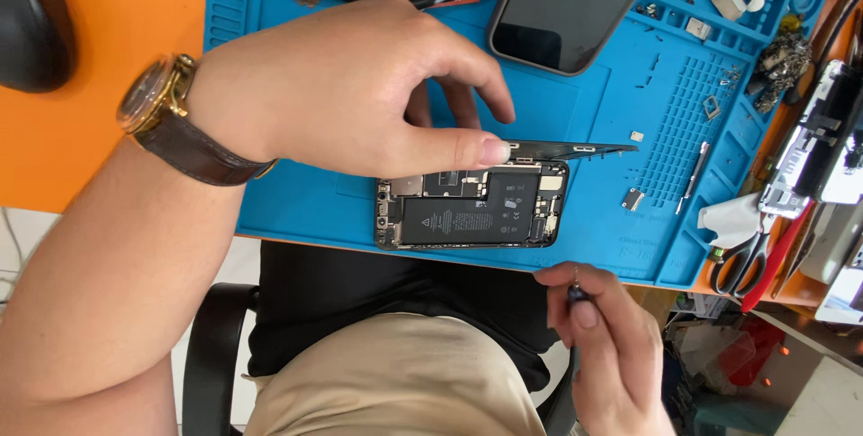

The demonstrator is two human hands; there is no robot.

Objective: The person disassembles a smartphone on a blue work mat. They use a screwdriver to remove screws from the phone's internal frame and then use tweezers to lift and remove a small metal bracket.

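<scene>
Your left hand (360, 94), the one with the brown-strapped wristwatch (166, 112), sits over the middle of the frame with thumb and fingers pinched on the near end of a thin dark display panel (575, 147). That panel is lifted off the opened black phone body (472, 204) and tilts upward along its upper long edge, running from your thumb tip toward the right of the frame. The panel and the phone body share the same long axis, left to right across the picture, on the blue silicone work mat (611, 112).

The phone body lies just below and slightly right of your left fingertips (493, 150), its black battery and circuit boards exposed, close to the mat's lower edge. Your left hand is clearly the nearer one: it touches the panel directly above the body.

Your right hand (602, 337) is in the lower right of the frame, off the mat and below its edge, with fingers closed around a small slim dark tool (576, 289) whose tip points up toward the phone's lower right corner. It is near the phone but not touching it.

A second dark-screened phone (566, 4) lies at the top centre of the frame, well apart from both hands.
</scene>
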